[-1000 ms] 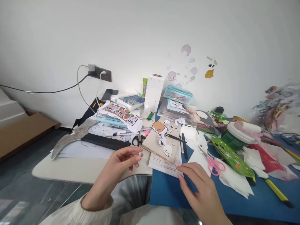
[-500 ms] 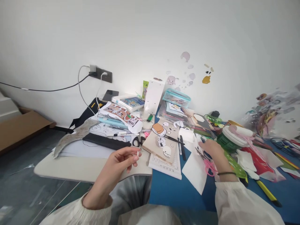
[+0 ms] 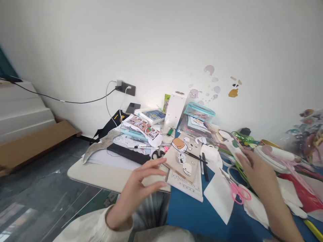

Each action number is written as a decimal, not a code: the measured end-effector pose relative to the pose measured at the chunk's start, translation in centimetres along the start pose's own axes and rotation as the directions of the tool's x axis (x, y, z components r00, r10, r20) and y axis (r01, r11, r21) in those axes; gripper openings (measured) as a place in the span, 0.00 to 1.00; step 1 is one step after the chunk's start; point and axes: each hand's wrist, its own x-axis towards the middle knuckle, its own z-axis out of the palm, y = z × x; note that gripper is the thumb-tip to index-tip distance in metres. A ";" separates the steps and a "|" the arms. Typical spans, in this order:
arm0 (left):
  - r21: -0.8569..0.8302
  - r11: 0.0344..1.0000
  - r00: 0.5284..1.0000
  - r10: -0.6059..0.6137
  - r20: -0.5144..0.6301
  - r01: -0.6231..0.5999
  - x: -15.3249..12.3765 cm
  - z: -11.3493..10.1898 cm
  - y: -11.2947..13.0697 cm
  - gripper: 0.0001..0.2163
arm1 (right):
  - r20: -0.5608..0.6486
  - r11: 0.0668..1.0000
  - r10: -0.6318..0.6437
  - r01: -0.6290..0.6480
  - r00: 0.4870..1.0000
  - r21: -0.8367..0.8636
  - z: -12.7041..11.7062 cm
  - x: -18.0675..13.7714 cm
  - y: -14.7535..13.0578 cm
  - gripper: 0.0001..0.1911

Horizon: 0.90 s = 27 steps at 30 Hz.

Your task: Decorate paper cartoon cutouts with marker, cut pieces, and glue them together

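My left hand [image 3: 141, 183] hovers over the near edge of the white desk [image 3: 101, 174], fingers stretched out and apart, with nothing visible in them. Just beyond its fingertips lies a brown card [image 3: 176, 161] bearing paper cartoon cut-outs, on a ruled sheet [image 3: 189, 188]. My right hand [image 3: 257, 169] is raised above the blue mat [image 3: 199, 215] and grips a white and green stick-shaped object [image 3: 233, 146]; the motion blurs it. Pink scissors [image 3: 238, 194] and a loose white sheet [image 3: 219, 200] lie below that hand.
Black pens [image 3: 204, 161], black scissors [image 3: 157, 154], a printed sticker sheet [image 3: 141, 126], a white box [image 3: 174, 111] and a teal-lidded clear box [image 3: 199, 112] crowd the desk. A wall socket with cables [image 3: 124, 88] is behind. Flat cardboard [image 3: 32, 141] lies on the floor at left.
My right hand rose from beside the pink scissors with the white and green object in it. My left hand's pinched fingers have spread out. The view has swung left.
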 end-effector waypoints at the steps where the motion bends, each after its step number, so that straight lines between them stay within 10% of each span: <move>1: 0.145 0.981 0.991 0.128 0.034 -0.131 -0.1 0.5 1.0 0.06 | 0.045 0.995 -0.091 0.088 0.995 0.053 -0.6 -1.4 -0.7 0.22; 5: 0.512 0.713 0.877 0.412 0.246 -0.478 -0.6 3.3 4.7 0.04 | 0.122 0.772 -0.602 0.537 0.789 0.340 -1.5 -7.2 -4.5 0.22; 8: 0.567 0.623 0.840 0.449 0.304 -0.539 -0.9 4.9 5.5 0.04 | -0.050 0.647 -0.715 0.687 0.698 0.331 -1.4 -10.4 -6.7 0.20; 12: 0.579 0.588 0.822 0.464 0.330 -0.564 -1.4 5.6 5.2 0.08 | -0.151 0.541 -0.757 0.740 0.636 0.401 -1.3 -11.8 -6.7 0.17; 18: 0.638 0.587 0.861 0.419 0.287 -0.498 -1.7 6.5 4.7 0.05 | -0.254 0.654 -0.650 0.697 0.716 0.294 -0.4 -10.9 -4.4 0.23; 27: 0.600 0.643 0.875 0.275 0.398 -0.476 -1.7 6.5 4.7 0.05 | -0.501 0.499 -0.704 0.853 0.502 0.154 1.1 -10.6 -3.1 0.18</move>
